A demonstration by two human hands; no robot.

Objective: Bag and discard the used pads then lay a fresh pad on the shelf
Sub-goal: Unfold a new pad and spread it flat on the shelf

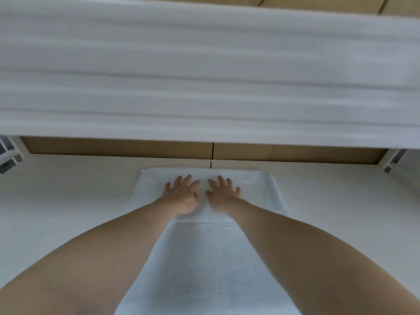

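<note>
White pad under both flat hands, inside shelf edges.

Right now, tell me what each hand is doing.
Left hand: open, fingers spread flat on the white pad.
Right hand: open, flat on the same pad.

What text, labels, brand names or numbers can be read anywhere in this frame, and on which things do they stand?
None: no readable text in the head view.
White pad: plain, no print or label visible.
Shelf surface: plain white, no markings.
Upper shelf edge: motion-blurred white, nothing legible.
Brown back panels: bare, only a dark seam between them.
The left hand and right hand lie flat on the pad and bear nothing written.
</note>
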